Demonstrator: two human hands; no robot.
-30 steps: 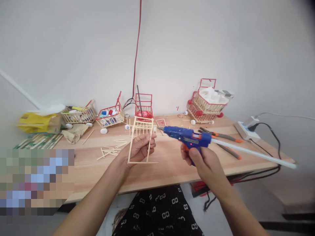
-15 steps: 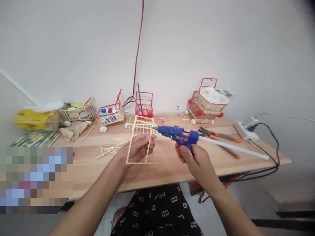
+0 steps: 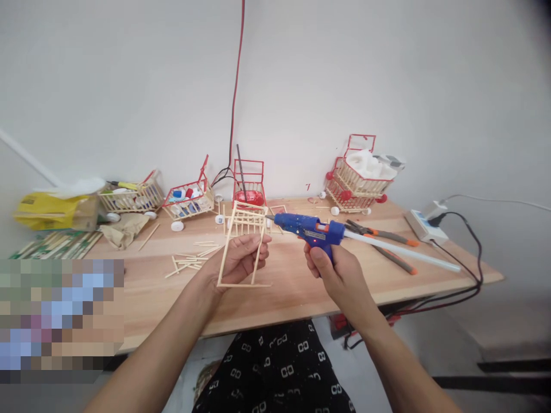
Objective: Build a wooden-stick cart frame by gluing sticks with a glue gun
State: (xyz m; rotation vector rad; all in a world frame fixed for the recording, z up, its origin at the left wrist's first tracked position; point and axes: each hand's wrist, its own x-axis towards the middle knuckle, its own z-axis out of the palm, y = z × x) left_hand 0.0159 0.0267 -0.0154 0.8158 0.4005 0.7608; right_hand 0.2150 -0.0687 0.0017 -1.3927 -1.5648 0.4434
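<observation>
Between the fingers of my left hand (image 3: 245, 255) is a frame of thin wooden sticks (image 3: 223, 258), held up above the table. My right hand (image 3: 338, 272) is wrapped round the grip of a blue hot glue gun (image 3: 307, 228), with a small red light lit on its side. Its nozzle points left and meets the frame's upper right corner, or comes very close to it. A long translucent glue stick (image 3: 400, 250) juts out of the gun's back end. Part of my left hand's fingers lie behind the frame's right stick.
Loose cut sticks (image 3: 189, 262) lie on the wooden table (image 3: 172, 318). Pliers with orange handles (image 3: 394, 259) and a power strip (image 3: 424, 226) are on the right. Small stick-built carts (image 3: 189, 201) stand along the wall, another cart (image 3: 355, 183) at the right.
The whole view has shifted slightly. The glue gun's nozzle stays at the frame's upper right corner, and both hands keep their holds.
</observation>
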